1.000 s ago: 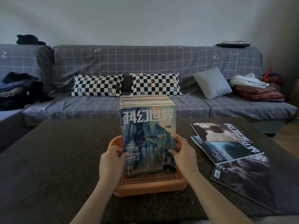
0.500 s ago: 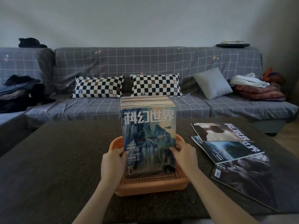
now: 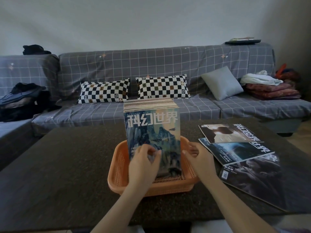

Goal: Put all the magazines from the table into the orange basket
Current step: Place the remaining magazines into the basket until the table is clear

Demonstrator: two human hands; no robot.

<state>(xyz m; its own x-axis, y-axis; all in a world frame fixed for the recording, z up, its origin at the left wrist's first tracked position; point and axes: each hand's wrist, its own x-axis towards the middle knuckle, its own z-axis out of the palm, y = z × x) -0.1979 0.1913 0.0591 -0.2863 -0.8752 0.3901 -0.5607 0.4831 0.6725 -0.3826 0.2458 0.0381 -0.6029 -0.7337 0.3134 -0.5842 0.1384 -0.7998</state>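
Note:
An orange basket (image 3: 117,174) sits on the dark table (image 3: 67,165) in front of me. A thick stack of magazines (image 3: 151,125) stands upright in it, blue mountain cover facing me. My left hand (image 3: 143,163) lies against the lower front cover with loosely bent, blurred fingers. My right hand (image 3: 200,160) hovers just right of the stack, fingers relaxed, a small gap showing the basket rim. To the right, three magazines lie flat and overlapping on the table: a far one (image 3: 227,133), a middle one (image 3: 235,150) and a near dark one (image 3: 255,177).
Behind the table runs a grey checked sofa (image 3: 151,64) with two chequered pillows (image 3: 161,86), a grey cushion (image 3: 222,83), folded blankets (image 3: 272,91) at the right and dark clothes (image 3: 25,98) at the left.
My left hand slid from the stack's left edge onto the front cover. My right hand let go of the stack's right edge and drew slightly away to the right.

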